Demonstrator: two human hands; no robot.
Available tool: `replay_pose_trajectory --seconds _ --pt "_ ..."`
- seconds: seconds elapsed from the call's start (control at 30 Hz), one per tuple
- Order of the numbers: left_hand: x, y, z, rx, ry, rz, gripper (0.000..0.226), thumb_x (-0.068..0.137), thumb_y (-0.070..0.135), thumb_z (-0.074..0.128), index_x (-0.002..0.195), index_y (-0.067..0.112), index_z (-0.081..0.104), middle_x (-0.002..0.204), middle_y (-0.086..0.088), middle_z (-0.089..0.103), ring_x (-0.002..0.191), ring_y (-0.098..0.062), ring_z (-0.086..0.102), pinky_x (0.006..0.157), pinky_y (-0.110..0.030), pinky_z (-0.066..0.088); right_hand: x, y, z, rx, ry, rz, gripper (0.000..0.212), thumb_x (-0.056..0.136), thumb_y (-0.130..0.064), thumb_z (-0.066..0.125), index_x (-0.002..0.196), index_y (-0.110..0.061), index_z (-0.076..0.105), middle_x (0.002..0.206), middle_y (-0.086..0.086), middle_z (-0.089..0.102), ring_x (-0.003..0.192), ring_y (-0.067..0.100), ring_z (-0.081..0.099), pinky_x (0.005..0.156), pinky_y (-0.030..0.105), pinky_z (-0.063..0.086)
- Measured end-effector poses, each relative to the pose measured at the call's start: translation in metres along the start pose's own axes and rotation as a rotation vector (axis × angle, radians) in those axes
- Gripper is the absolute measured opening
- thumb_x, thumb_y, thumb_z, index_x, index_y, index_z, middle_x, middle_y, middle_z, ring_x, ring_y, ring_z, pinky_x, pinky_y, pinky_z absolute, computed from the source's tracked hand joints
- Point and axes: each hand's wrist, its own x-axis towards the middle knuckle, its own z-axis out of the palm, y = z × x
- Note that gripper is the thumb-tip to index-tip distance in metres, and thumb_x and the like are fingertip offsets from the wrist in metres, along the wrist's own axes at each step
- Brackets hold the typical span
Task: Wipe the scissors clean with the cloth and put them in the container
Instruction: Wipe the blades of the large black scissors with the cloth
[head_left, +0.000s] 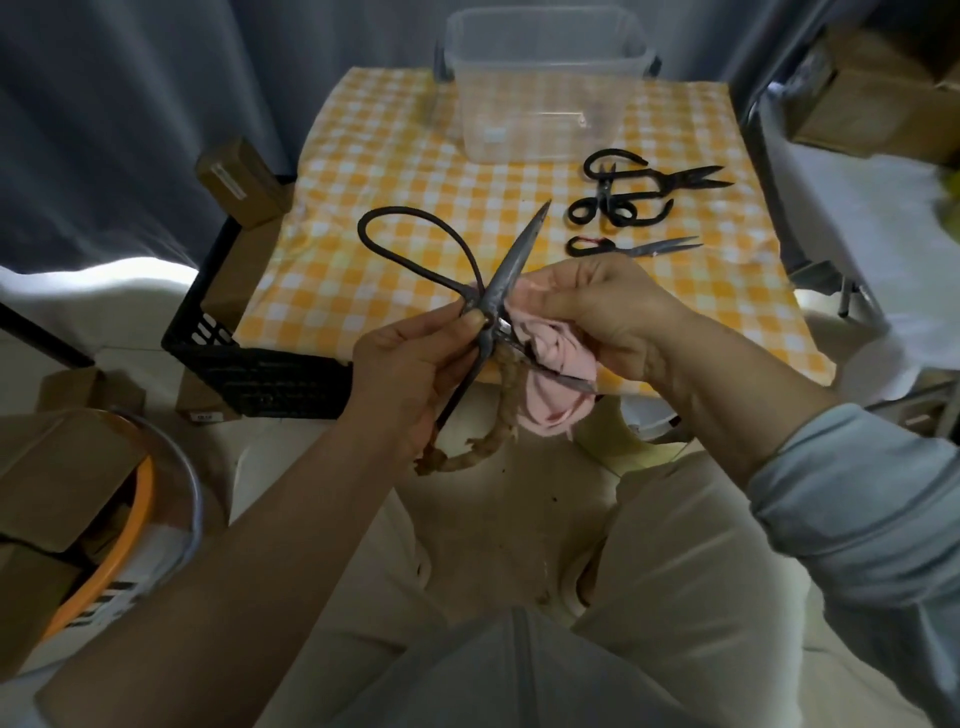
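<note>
My left hand (410, 364) grips a large pair of old black scissors (511, 260) near the pivot, blades spread apart, above the table's near edge. One handle is a bare black loop at upper left; the other is wrapped in frayed tan cord (498, 436) and hangs down. My right hand (597, 312) holds a bunched pink cloth (545, 374) against the lower blade. A clear plastic container (540, 88) stands at the far side of the table. Three more pairs of scissors (623, 202) lie on the yellow checked tablecloth (363, 171), to the right of the container.
A black plastic crate (249, 358) with cardboard boxes sits left of the table. More boxes and an orange-rimmed basin (130, 530) are at lower left. A white surface with boxes is at the right. My knees are below the table's edge.
</note>
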Motion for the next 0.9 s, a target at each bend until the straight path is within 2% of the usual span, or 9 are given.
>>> replay_pose_trajectory --seconds 0.07,0.17,0.3,0.4,0.47,0.53,0.7,0.8,0.9 --pt "0.0 0.0 0.001 0.001 0.003 0.01 0.014 0.08 -0.006 0.064 0.081 0.007 0.069 0.066 0.001 0.072 0.06 -0.009 0.069 0.056 -0.016 0.053 0.0 0.002 0.005 0.137 -0.008 0.045 0.01 0.078 0.003 0.067 0.088 0.006 0.067 0.069 0.012 0.07 0.06 0.016 0.066 0.061 0.025 0.058" --pt "-0.001 0.001 0.002 0.006 0.018 0.001 0.015 0.081 -0.006 0.063 0.082 0.008 0.069 0.065 0.002 0.072 0.06 -0.008 0.069 0.055 -0.015 0.053 -0.001 0.008 0.012 -0.02 0.003 -0.018 0.015 0.073 0.005 0.071 0.087 0.006 0.067 0.071 0.01 0.07 0.064 0.016 0.067 0.071 0.028 0.059" --pt "-0.001 0.003 0.002 0.018 0.022 -0.011 0.014 0.079 -0.005 0.065 0.08 0.008 0.068 0.062 0.002 0.071 0.058 -0.008 0.069 0.054 -0.016 0.053 -0.005 -0.001 0.007 -0.27 -0.018 -0.116 0.015 0.07 0.008 0.074 0.075 -0.005 0.068 0.059 -0.001 0.069 0.055 0.008 0.065 0.056 0.019 0.053" --pt "0.0 0.004 0.003 0.03 0.014 0.004 0.014 0.08 -0.005 0.065 0.08 0.008 0.068 0.062 0.002 0.071 0.058 -0.008 0.069 0.057 -0.017 0.056 -0.002 -0.005 0.0 -0.311 -0.017 -0.125 0.015 0.071 0.008 0.073 0.081 -0.003 0.07 0.062 0.001 0.071 0.059 0.011 0.066 0.061 0.022 0.056" --pt "0.001 0.005 0.004 0.028 0.015 0.017 0.012 0.08 -0.004 0.065 0.081 0.008 0.068 0.062 0.001 0.071 0.058 -0.008 0.069 0.055 -0.017 0.055 -0.001 -0.004 0.003 -0.185 -0.016 -0.087 0.014 0.074 0.007 0.071 0.086 0.001 0.07 0.066 0.004 0.071 0.06 0.014 0.066 0.065 0.024 0.058" --pt "0.002 0.006 0.004 0.037 0.028 0.024 0.012 0.08 -0.004 0.066 0.083 0.008 0.068 0.063 0.002 0.071 0.058 -0.008 0.069 0.054 -0.016 0.053 -0.002 0.001 0.008 -0.093 -0.024 -0.073 0.013 0.075 0.009 0.069 0.086 0.002 0.068 0.064 0.003 0.071 0.057 0.01 0.066 0.059 0.02 0.056" --pt "0.002 0.002 0.003 0.067 0.037 0.019 0.012 0.079 -0.004 0.068 0.081 0.008 0.068 0.063 0.003 0.071 0.06 -0.008 0.069 0.056 -0.016 0.054 -0.003 -0.001 -0.001 -0.328 -0.056 -0.162 0.02 0.072 0.012 0.071 0.076 -0.008 0.069 0.06 -0.005 0.07 0.057 0.006 0.066 0.06 0.019 0.055" --pt "0.003 0.004 0.0 0.042 0.053 0.044 0.011 0.079 -0.004 0.068 0.081 0.007 0.068 0.063 0.002 0.072 0.06 -0.009 0.069 0.055 -0.016 0.054 -0.001 -0.002 -0.011 -0.551 0.08 -0.234 0.014 0.077 0.003 0.071 0.086 -0.008 0.072 0.068 -0.006 0.07 0.059 0.001 0.065 0.064 0.021 0.056" --pt "0.005 0.006 -0.002 0.014 0.069 0.077 0.012 0.078 -0.004 0.068 0.082 0.007 0.068 0.064 0.001 0.072 0.06 -0.01 0.07 0.055 -0.016 0.053 -0.003 -0.001 -0.014 -0.36 0.143 -0.226 0.008 0.086 -0.009 0.066 0.091 -0.009 0.072 0.073 -0.001 0.073 0.064 0.008 0.068 0.066 0.024 0.057"
